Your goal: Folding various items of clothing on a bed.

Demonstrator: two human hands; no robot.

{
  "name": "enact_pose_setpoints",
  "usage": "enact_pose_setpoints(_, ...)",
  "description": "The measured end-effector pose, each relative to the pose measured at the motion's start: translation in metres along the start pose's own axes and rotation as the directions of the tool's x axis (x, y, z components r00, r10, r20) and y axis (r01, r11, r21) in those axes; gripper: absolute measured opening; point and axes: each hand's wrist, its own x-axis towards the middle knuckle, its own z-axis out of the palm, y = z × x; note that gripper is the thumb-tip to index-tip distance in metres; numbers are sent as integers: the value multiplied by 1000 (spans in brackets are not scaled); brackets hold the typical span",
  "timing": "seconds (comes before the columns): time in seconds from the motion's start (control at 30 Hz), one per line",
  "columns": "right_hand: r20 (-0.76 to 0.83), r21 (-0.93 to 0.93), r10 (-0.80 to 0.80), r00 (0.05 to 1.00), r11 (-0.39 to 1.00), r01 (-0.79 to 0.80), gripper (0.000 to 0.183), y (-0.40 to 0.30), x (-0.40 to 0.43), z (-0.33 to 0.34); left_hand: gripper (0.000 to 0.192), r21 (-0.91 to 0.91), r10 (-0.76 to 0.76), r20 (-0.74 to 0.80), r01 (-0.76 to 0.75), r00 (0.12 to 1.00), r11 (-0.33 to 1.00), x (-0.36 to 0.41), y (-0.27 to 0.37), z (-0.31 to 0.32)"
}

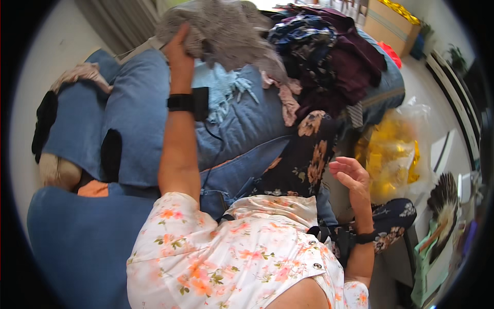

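My left hand (180, 48) reaches far forward and grips a grey knitted garment (227, 33) by its near left side. Beneath it, a light blue fringed cloth (220, 85) lies on the blue sofa seat (254, 104). To the right is a heap of dark clothes, with a navy patterned cloth (303, 38) and a maroon garment (357, 61). A pink cloth (288, 102) hangs out at the heap's near edge. Over my leg at the right, my right hand (352, 175) is raised with nothing in it, its fingers slightly bent and apart.
Blue sofa cushions (135, 89) stand at the left, with a black sock-like cloth (112, 154) and a beige cloth (83, 75) on them. A clear plastic bag (393, 150) with gold contents lies on the floor at right. A feather duster (442, 208) is beyond it.
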Motion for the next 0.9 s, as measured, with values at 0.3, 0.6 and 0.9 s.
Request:
enact_pose_setpoints(0.3,-17,-53,-10,1000,999,9,29,0,-1,-12,58,694,79,-296,157,952,703,-26,-45,-58)
enact_pose_setpoints(0.6,-30,-136,-50,998,990,45,24,-38,5,-27,50,817,-351,216,28,911,575,-76,-155,35)
enact_pose_setpoints(0.9,-79,-92,-56,995,995,48,22,-33,35,-67,50,896,-426,442,-409,790,172,-76,-255,128)
